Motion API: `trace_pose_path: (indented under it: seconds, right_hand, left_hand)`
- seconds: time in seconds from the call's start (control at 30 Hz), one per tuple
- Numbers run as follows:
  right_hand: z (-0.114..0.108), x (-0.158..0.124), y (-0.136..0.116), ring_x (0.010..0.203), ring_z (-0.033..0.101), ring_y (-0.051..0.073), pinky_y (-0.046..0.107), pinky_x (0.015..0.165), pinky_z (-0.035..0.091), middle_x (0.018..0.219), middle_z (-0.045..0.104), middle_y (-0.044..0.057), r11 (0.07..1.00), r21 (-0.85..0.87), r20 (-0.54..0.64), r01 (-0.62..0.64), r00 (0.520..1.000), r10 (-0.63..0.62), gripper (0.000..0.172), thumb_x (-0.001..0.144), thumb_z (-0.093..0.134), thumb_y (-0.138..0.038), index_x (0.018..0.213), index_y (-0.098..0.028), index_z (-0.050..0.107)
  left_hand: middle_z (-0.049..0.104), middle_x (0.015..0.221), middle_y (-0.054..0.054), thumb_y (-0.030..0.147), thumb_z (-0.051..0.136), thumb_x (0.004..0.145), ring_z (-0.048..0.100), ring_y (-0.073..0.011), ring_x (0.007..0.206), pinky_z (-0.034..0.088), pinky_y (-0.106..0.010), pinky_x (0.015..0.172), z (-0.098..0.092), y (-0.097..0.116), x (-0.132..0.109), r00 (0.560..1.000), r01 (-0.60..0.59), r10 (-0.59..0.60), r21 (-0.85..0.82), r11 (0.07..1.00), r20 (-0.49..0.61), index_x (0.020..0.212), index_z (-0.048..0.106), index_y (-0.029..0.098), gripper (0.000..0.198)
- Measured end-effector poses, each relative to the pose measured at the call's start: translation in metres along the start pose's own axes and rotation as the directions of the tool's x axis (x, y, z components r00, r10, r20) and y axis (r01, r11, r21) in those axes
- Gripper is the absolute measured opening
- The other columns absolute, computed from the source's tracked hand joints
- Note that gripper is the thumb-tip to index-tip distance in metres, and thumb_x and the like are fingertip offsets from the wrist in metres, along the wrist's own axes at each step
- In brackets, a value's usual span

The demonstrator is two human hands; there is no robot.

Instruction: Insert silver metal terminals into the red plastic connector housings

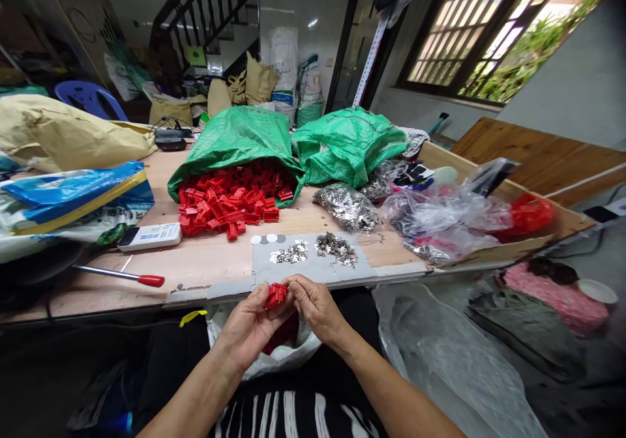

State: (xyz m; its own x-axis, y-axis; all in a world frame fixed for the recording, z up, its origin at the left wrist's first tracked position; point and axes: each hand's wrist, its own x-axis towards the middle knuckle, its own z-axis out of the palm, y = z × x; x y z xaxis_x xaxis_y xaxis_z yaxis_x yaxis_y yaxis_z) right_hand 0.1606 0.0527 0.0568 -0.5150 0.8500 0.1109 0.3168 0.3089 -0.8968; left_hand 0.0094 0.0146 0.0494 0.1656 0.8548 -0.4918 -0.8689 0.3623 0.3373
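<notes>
My left hand (257, 324) is closed around a small red plastic part (275, 296), held just in front of the table edge. Against that part, the fingertips of my right hand (315, 304) are pinched together; whatever they hold is too small to make out. Below both hands, a white bag (293, 356) with red contents sits in my lap. Beyond them, a grey mat (267, 270) carries two piles of small metal pieces, a shiny pile (292, 253) and a darker pile (336, 249). Many more red parts (220, 200) spill from an open green sack (239, 135).
A second green sack (347, 141) and a clear bag of metal pieces (347, 206) lie behind the mat. At right stands a wooden tray (562, 233) of plastic bags. A red-handled lever (150, 280) and a white box-shaped device (150, 236) are at left.
</notes>
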Motion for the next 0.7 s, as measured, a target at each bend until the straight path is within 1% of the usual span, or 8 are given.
trace_pose_path:
  seconds: [0.13, 0.2, 0.27, 0.37, 0.47, 0.53, 0.6, 0.7]
  right_hand:
    - [0.002, -0.004, 0.0, 0.056, 0.046, 0.01, 0.02, 0.057, 0.035, 0.063, 0.052, -0.006, 0.996, -0.089, 0.024, -0.019, 0.999, 0.021, 0.022, 0.087, 0.057, -0.038, 0.101, -0.021, 0.058]
    - [0.004, -0.006, 0.003, 0.056, 0.045, 0.011, 0.02, 0.056, 0.033, 0.062, 0.05, -0.007, 0.988, -0.152, 0.025, -0.02, 0.999, 0.024, 0.02, 0.083, 0.062, -0.033, 0.099, -0.021, 0.056]
    - [0.006, -0.007, 0.007, 0.057, 0.045, 0.011, 0.02, 0.056, 0.032, 0.062, 0.05, -0.006, 0.979, -0.204, 0.037, -0.009, 0.999, 0.017, 0.016, 0.084, 0.06, -0.03, 0.097, -0.022, 0.056]
    - [0.008, -0.006, 0.013, 0.059, 0.048, 0.011, 0.02, 0.057, 0.032, 0.064, 0.052, -0.006, 0.962, -0.273, 0.101, 0.005, 0.995, 0.024, 0.016, 0.084, 0.06, -0.027, 0.099, -0.022, 0.056]
    - [0.008, 0.003, 0.017, 0.062, 0.052, 0.012, 0.02, 0.058, 0.034, 0.068, 0.056, -0.006, 0.945, -0.326, 0.18, 0.015, 0.983, 0.046, 0.026, 0.081, 0.064, -0.027, 0.106, -0.025, 0.055]
    - [0.008, 0.013, 0.019, 0.065, 0.054, 0.012, 0.021, 0.061, 0.036, 0.072, 0.059, -0.006, 0.938, -0.346, 0.194, 0.025, 0.98, 0.045, 0.031, 0.081, 0.065, -0.029, 0.111, -0.025, 0.054]
    - [0.009, 0.03, 0.019, 0.071, 0.058, 0.013, 0.022, 0.065, 0.038, 0.078, 0.063, -0.004, 0.93, -0.365, 0.177, 0.052, 0.984, 0.015, 0.031, 0.084, 0.063, -0.031, 0.112, -0.025, 0.054]
    - [0.016, 0.064, 0.019, 0.085, 0.061, 0.015, 0.024, 0.076, 0.041, 0.093, 0.066, 0.0, 0.888, -0.442, 0.162, 0.126, 0.985, -0.059, 0.028, 0.087, 0.06, -0.031, 0.114, -0.024, 0.054]
  left_hand:
    - [0.073, 0.081, -0.01, 0.018, 0.054, 0.09, 0.071, -0.0182, 0.076, 0.057, -0.034, 0.081, -0.005, -0.006, 0.002, 0.998, 0.018, -0.018, 0.001, 1.0, -0.062, 0.082, 0.064, 0.012, 0.014]
    - [0.072, 0.081, -0.009, 0.019, 0.057, 0.088, 0.07, -0.0168, 0.074, 0.057, -0.032, 0.077, -0.01, -0.01, 0.003, 0.998, 0.012, -0.011, 0.022, 1.0, -0.059, 0.081, 0.063, 0.014, 0.01]
    - [0.072, 0.081, -0.007, 0.02, 0.061, 0.086, 0.069, -0.0151, 0.072, 0.056, -0.032, 0.077, -0.017, -0.015, 0.004, 0.999, -0.003, 0.005, 0.042, 0.999, -0.05, 0.08, 0.061, 0.016, 0.007]
    - [0.072, 0.081, -0.004, 0.023, 0.068, 0.081, 0.068, -0.0137, 0.071, 0.055, -0.031, 0.078, -0.031, -0.02, 0.007, 0.998, -0.014, 0.02, 0.09, 0.996, -0.062, 0.076, 0.06, 0.017, 0.011]
    - [0.071, 0.079, -0.003, 0.023, 0.076, 0.073, 0.067, -0.0127, 0.072, 0.052, -0.027, 0.077, -0.052, -0.02, 0.014, 0.992, -0.06, 0.08, 0.188, 0.98, -0.101, 0.073, 0.061, 0.017, 0.016]
    - [0.072, 0.086, -0.004, 0.025, 0.079, 0.068, 0.068, -0.0151, 0.081, 0.049, -0.028, 0.08, -0.066, -0.019, 0.02, 0.985, -0.082, 0.119, 0.272, 0.959, -0.123, 0.082, 0.065, 0.018, 0.021]
    - [0.071, 0.105, -0.007, 0.028, 0.08, 0.066, 0.066, -0.0201, 0.099, 0.044, -0.032, 0.088, -0.079, -0.019, 0.026, 0.984, -0.068, 0.121, 0.345, 0.936, -0.133, 0.097, 0.067, 0.02, 0.034]
    - [0.059, 0.131, -0.009, 0.031, 0.077, 0.066, 0.052, -0.0259, 0.122, 0.035, -0.039, 0.099, -0.093, -0.019, 0.034, 0.981, -0.044, 0.115, 0.392, 0.919, -0.16, 0.107, 0.064, 0.023, 0.044]
